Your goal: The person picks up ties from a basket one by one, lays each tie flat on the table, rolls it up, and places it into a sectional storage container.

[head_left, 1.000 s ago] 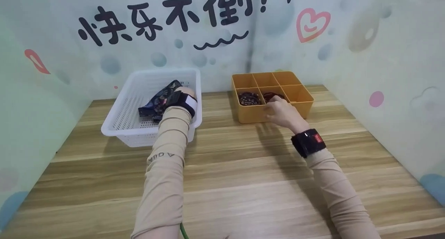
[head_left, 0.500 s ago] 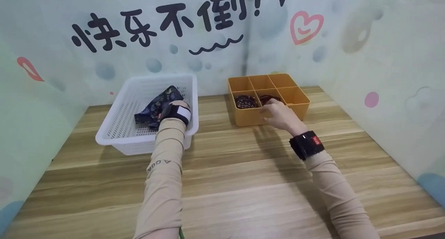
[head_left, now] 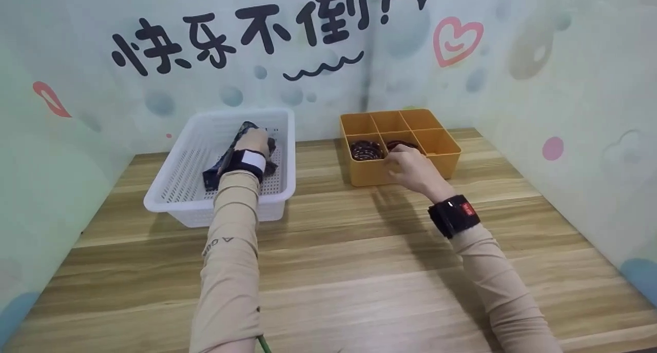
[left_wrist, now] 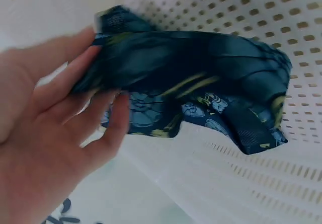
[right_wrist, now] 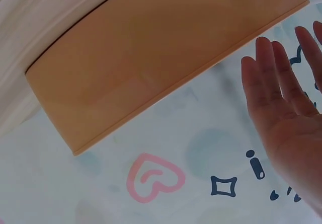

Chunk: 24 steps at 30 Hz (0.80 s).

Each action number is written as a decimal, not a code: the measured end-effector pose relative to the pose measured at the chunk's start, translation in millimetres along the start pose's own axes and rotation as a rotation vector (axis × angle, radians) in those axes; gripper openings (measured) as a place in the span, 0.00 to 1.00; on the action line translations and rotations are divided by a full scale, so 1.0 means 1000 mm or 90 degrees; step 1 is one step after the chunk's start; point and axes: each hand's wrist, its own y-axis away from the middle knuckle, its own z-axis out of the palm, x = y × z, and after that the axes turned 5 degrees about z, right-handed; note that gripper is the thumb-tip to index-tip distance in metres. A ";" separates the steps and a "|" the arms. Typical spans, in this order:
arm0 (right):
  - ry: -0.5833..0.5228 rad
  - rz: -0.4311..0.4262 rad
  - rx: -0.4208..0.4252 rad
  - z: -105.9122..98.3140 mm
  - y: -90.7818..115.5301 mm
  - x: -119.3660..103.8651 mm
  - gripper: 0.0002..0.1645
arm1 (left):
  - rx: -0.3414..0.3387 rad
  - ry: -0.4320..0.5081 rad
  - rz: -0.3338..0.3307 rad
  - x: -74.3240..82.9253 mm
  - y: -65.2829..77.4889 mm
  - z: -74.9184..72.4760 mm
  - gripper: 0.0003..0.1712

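Across the worktop [head_left: 328, 291], leave the white basket [head_left: 185, 206] steady, likewise the orange box [head_left: 367, 173] (6 compartments). Inside the basket, best gather the loose folds of the patterned cloth [left_wrist: 186, 60], pinched at 1 end in the fingers of the left hand [left_wrist: 55, 128]; holding nothing visible in the released fingers of the right hand [head_left: 417, 172], near the box's front wall.

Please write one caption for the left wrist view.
Left hand holding dark floral cloth, a white perforated basket behind.

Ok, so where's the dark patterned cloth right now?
In the left wrist view, the left hand holds the dark patterned cloth; the head view places it within the white basket, left of the orange divided box.
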 end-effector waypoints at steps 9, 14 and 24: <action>-0.040 -0.052 0.010 0.006 -0.002 -0.011 0.09 | 0.146 0.124 0.106 -0.024 0.009 -0.030 0.10; -0.072 -0.077 -0.004 0.006 -0.002 -0.017 0.10 | 0.198 0.236 0.116 -0.026 0.022 -0.040 0.14; -0.165 -0.092 -0.035 0.001 0.001 -0.044 0.11 | 0.297 0.400 0.207 0.006 0.059 -0.084 0.15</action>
